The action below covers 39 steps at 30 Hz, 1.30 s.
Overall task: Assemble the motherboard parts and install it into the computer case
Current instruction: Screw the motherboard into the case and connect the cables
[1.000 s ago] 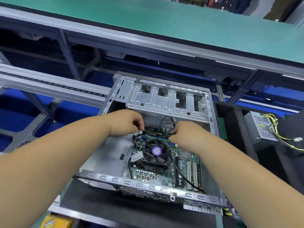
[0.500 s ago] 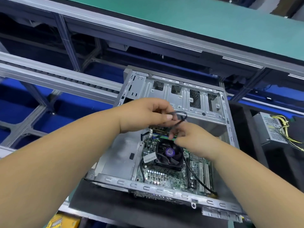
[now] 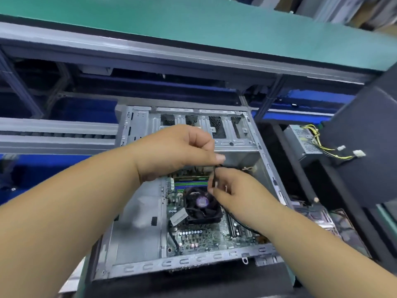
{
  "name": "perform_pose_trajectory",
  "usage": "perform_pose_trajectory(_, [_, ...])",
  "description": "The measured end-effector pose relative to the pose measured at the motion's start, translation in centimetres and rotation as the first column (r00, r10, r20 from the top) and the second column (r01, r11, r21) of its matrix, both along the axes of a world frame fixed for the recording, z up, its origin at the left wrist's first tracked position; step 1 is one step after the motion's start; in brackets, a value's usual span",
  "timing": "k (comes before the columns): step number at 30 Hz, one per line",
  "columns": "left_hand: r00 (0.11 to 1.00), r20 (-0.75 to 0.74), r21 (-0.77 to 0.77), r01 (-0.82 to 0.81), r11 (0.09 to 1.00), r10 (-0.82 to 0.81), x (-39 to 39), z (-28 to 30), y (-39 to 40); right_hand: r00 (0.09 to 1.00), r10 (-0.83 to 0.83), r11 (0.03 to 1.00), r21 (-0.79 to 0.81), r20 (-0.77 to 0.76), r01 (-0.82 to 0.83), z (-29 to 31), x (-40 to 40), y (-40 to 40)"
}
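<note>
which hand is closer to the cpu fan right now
Right. The right hand sits just above and to the right of the cpu fan, fingertips at its edge. The left hand is higher up, over the far side of the motherboard.

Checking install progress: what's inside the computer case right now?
Inside the computer case lies the motherboard with its black cooler fan. The left hand and right hand pinch a thin black cable and cover the board's far edge.
</note>
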<state>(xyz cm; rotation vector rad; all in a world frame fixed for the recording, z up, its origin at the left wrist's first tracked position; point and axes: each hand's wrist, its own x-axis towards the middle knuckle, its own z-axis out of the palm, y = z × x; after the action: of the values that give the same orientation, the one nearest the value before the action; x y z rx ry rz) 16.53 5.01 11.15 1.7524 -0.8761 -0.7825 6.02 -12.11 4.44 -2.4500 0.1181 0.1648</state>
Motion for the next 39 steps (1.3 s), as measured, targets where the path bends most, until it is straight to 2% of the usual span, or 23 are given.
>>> perform_pose_trajectory(3, [0.999,-0.028,-0.008,0.018,1.000,-0.018,0.0,0.4,-0.2,0.990,-0.055,0.992,-0.109,0.130,0.069,0.7,-0.1,-0.2])
perform_pose_trajectory(6, [1.000,-0.026,0.036,-0.012,0.999,0.013,0.1,1.1,-0.3,0.982,-0.067,0.970,-0.220,0.176,0.105,1.4,-0.2,-1.0])
perform_pose_trajectory(10, [0.986,0.129,0.136,-0.120,0.983,0.103,-0.3,1.9,-1.0,0.996,-0.021,0.978,-0.206,0.081,0.038,2.3,-0.2,-3.2])
perform_pose_trajectory(14, [0.931,0.137,0.038,-0.347,0.937,0.339,-0.2,2.0,-1.5,0.996,0.076,0.949,-0.305,-0.041,-0.085,2.4,0.2,-5.1])
perform_pose_trajectory(18, [0.891,0.172,0.063,-0.436,0.898,0.420,0.0,2.3,-1.3,0.997,0.077,0.981,-0.180,-0.010,-0.077,2.0,0.6,-7.0])
perform_pose_trajectory(21, [0.879,0.266,0.158,-0.446,0.881,0.397,-0.6,2.5,-0.6,0.997,0.072,0.993,-0.096,0.036,-0.068,1.9,1.1,-8.1])
perform_pose_trajectory(23, [0.846,0.410,0.292,-0.475,0.830,0.340,-1.1,2.7,-0.3,0.996,0.069,0.998,-0.001,0.049,-0.069,1.9,1.5,-8.7])
perform_pose_trajectory(26, [0.791,0.605,0.551,-0.497,0.671,0.089,-1.5,1.8,0.0,0.994,0.085,0.980,0.175,0.066,-0.096,2.0,2.0,-9.1])
perform_pose_trajectory(28, [0.784,0.620,0.665,-0.507,0.549,-0.027,-1.9,0.3,-0.2,0.990,0.110,0.963,0.239,0.084,-0.128,2.0,2.4,-9.0])
perform_pose_trajectory(29, [0.793,0.606,0.695,-0.496,0.520,-0.054,-2.1,-0.7,-0.5,0.986,0.127,0.960,0.237,0.108,-0.150,1.9,2.5,-8.8])
perform_pose_trajectory(30, [0.809,0.585,0.709,-0.478,0.519,-0.054,-2.3,-1.5,-0.7,0.981,0.147,0.961,0.217,0.125,-0.171,1.9,2.8,-8.6])
perform_pose_trajectory(32, [0.835,0.543,0.641,-0.478,0.600,0.086,-2.8,-2.8,-1.5,0.971,0.204,0.967,0.129,0.123,-0.220,1.7,3.1,-8.1])
perform_pose_trajectory(34, [0.821,0.450,0.446,-0.548,0.708,0.351,-3.1,-3.4,-2.4,0.966,0.247,0.968,0.036,0.071,-0.250,1.4,3.4,-7.5])
perform_pose_trajectory(35, [0.818,0.399,0.378,-0.559,0.738,0.415,-3.3,-3.7,-3.0,0.962,0.270,0.963,-0.007,0.043,-0.270,1.3,3.6,-7.1])
perform_pose_trajectory(36, [0.838,0.393,0.385,-0.523,0.761,0.378,-3.3,-3.9,-3.5,0.958,0.285,0.958,-0.036,0.020,-0.285,1.0,3.7,-6.7])
perform_pose_trajectory(39, [0.903,0.418,0.570,-0.345,0.746,0.098,-3.6,-4.6,-5.4,0.961,0.276,0.960,-0.036,-0.002,-0.276,0.3,4.0,-5.8])
